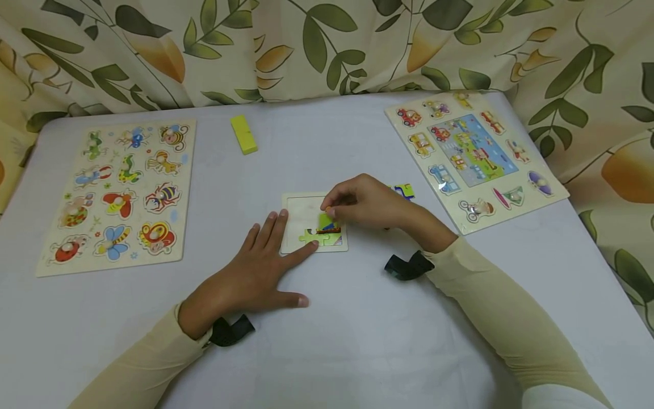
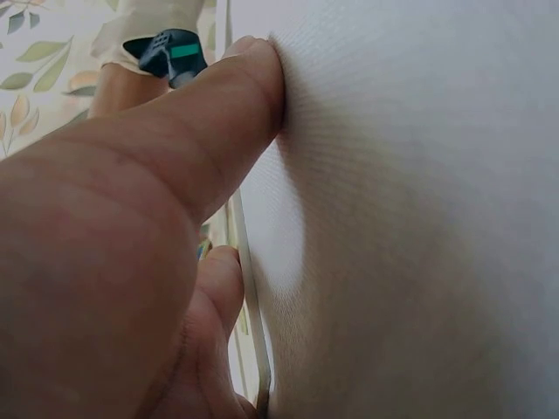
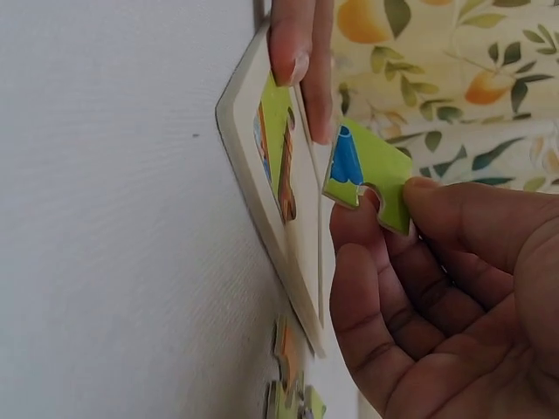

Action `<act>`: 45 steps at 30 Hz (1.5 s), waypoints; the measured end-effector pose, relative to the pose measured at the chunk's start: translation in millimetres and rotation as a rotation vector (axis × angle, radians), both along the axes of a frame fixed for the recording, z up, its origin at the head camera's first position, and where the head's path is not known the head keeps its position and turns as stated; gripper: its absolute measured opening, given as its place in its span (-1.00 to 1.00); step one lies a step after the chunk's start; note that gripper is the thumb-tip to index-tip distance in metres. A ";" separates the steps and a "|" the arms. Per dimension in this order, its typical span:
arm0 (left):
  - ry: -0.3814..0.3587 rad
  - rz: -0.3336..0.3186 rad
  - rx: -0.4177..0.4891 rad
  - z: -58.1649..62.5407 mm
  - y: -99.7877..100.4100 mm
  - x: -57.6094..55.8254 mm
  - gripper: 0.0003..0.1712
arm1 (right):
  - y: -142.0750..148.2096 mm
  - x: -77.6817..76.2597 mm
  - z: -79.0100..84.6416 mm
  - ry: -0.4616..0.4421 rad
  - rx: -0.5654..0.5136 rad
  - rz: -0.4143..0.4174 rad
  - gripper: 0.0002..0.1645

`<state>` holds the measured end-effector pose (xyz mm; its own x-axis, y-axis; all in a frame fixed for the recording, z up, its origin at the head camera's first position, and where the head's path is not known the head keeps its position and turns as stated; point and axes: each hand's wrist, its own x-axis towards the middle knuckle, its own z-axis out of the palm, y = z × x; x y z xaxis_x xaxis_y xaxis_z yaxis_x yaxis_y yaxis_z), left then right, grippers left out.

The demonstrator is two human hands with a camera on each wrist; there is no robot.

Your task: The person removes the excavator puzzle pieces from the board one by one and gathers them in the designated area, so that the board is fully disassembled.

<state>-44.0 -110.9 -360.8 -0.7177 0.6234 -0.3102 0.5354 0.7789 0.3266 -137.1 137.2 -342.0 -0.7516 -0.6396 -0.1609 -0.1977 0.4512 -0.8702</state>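
A small square wooden puzzle tray (image 1: 298, 207) lies mid-table with some joined green pieces (image 1: 311, 237) along its near edge. Between thumb and fingers, my right hand (image 1: 365, 201) pinches a green jigsaw piece (image 3: 376, 170) with a blue shape on it, held just above the tray. The left hand (image 1: 260, 267) is spread flat, its fingertips touching the tray's left and near edges and its thumb on the cloth. Loose puzzle pieces (image 3: 293, 375) lie beside the tray, partly hidden behind the right hand in the head view.
An insect peg puzzle board (image 1: 138, 193) lies at the left. On the right rests a vehicle puzzle board (image 1: 475, 159). A yellow-green block (image 1: 243, 134) sits toward the back. White cloth covers the table (image 1: 332, 352), and a leaf-patterned curtain (image 1: 317, 51) hangs behind it.
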 end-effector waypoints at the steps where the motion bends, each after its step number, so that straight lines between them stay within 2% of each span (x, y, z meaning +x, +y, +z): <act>1: 0.002 -0.001 -0.001 -0.2 -0.1 0.1 0.08 | 1.2 0.5 0.2 0.002 0.005 0.000 -0.88; 14: 0.005 0.010 -0.005 -1.4 -0.2 0.5 0.09 | 22.7 5.3 0.1 0.009 0.012 -0.025 -0.88; 25: 0.003 0.012 -0.008 -0.7 1.0 0.0 0.09 | 38.1 14.8 3.1 -0.039 0.035 -0.024 -0.86; 35: 0.014 0.020 -0.005 -2.5 1.2 0.8 0.09 | 47.4 23.0 2.2 0.010 0.092 -0.024 -0.88; 42: 0.003 0.026 -0.006 -2.5 2.4 0.9 0.09 | 51.0 28.2 -0.6 -0.062 0.109 -0.016 -0.87; 45: 0.001 0.025 -0.008 -2.6 2.6 0.8 0.09 | 50.8 30.0 -0.5 -0.062 0.124 -0.022 -0.86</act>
<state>-43.2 -108.3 -363.4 -0.7334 0.6029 -0.3141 0.5161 0.7945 0.3199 -107.1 188.0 -342.5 -0.7516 -0.5951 -0.2846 -0.1337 0.5599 -0.8177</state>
